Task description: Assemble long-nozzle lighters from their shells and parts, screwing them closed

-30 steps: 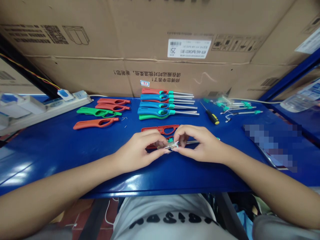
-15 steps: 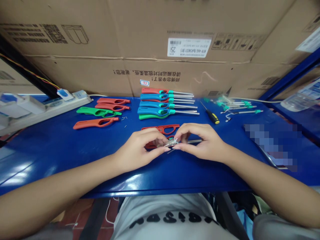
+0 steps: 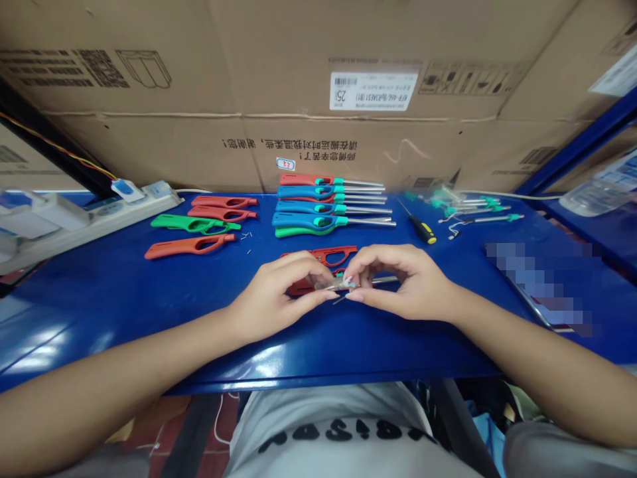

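Head view, left hand (image 3: 279, 292) and right hand (image 3: 411, 285) angled inward, close together, fingers (image 3: 314, 304) pinching a clear part (image 3: 336, 283)

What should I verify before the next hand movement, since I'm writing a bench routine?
1. Translucent lighter part secured: ok, between the fingertips of the left hand and right hand.
2. Nearer red casing contents in place: cannot tell, the hands cover most of it.
3. Screwdriver apart from the hands: ok, lying on the table.
4. Assembled lighters apart from the hands: ok, grouped near the cardboard.
5. Small metal pieces contained: not ok, loose on the table.
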`<state>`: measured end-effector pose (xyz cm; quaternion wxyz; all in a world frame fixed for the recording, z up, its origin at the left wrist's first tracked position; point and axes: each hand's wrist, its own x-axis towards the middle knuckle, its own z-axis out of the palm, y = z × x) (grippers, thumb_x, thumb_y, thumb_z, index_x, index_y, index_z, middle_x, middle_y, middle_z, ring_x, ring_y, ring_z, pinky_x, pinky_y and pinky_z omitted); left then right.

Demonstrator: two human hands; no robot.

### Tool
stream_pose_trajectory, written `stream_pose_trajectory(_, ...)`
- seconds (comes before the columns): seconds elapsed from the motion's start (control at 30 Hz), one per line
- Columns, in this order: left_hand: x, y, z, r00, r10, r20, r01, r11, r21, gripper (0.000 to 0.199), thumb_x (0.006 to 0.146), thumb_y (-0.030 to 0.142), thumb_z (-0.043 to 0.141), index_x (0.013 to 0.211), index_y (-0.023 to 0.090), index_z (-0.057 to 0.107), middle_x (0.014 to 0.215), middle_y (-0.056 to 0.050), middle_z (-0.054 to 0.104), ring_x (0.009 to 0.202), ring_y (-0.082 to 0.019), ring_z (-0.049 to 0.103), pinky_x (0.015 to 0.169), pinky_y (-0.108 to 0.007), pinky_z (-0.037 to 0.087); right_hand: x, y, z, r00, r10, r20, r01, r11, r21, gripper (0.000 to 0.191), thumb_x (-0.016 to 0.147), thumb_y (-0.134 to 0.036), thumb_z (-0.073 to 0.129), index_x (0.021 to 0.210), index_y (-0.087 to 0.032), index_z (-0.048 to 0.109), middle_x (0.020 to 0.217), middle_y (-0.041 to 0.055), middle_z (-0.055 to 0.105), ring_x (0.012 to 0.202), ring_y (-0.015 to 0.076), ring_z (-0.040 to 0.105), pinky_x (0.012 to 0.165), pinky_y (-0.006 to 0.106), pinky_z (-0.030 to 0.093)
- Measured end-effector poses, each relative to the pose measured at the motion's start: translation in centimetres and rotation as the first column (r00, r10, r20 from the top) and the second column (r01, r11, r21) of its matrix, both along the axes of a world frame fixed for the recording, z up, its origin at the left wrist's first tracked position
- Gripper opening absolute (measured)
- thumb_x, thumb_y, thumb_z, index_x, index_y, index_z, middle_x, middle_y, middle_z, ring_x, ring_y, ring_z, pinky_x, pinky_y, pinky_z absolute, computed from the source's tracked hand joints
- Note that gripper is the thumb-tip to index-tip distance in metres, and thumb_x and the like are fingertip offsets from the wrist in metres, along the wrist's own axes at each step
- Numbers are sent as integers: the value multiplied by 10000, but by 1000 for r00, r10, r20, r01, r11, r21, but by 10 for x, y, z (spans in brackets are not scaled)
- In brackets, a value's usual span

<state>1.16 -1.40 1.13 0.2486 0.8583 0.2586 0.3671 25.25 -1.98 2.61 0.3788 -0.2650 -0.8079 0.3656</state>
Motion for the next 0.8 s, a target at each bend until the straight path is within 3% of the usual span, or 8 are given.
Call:
stream_pose_trajectory(0.17,-1,1,-2,999,29,18,-30,999,46,94,896,218,734,953,169,677,882,-21,685,793,-123,645,730,-234,537,-2,0,-3,996,-81,44,72,980,187,146,874,-248,742,984,-174,683,828,23,714,677,111,638,639,235,548)
stream_pose_trajectory(0.27,-1,1,-3,999,37,12,-38,998,49,93,892,210,739,947,169,677,882,-16,683,799,-117,642,739,-227,534,-1,-1,-4,991,-97,97,61,945,320,53,934,-218,662,966,-186,690,845,33,730,695,119,647,654,243,541)
stream_pose_trajectory(0.47,1,-1,-1,998,67,5,-67,995,68,83,899,236,730,937,181,681,867,-23,691,791,-138,648,725,-253,547,2,1,-4,975,-128,183,16,857,515,68,966,-215,616,979,-202,681,864,35,751,764,142,700,700,265,533)
stream_pose_trajectory(0.6,1,-1,0,997,78,-1,-78,994,75,88,889,230,742,937,181,688,854,-17,687,775,-128,643,717,-238,540,4,2,-4,968,-140,209,1,835,551,76,977,-221,603,974,-202,677,884,42,766,787,153,719,702,273,535)
stream_pose_trajectory(0.8,0,-1,-1,998,70,1,-70,995,68,86,884,218,746,938,177,693,858,-16,687,778,-126,645,720,-233,533,3,2,-4,973,-122,197,1,852,523,75,970,-217,625,930,-186,679,827,27,760,729,134,710,671,252,518)
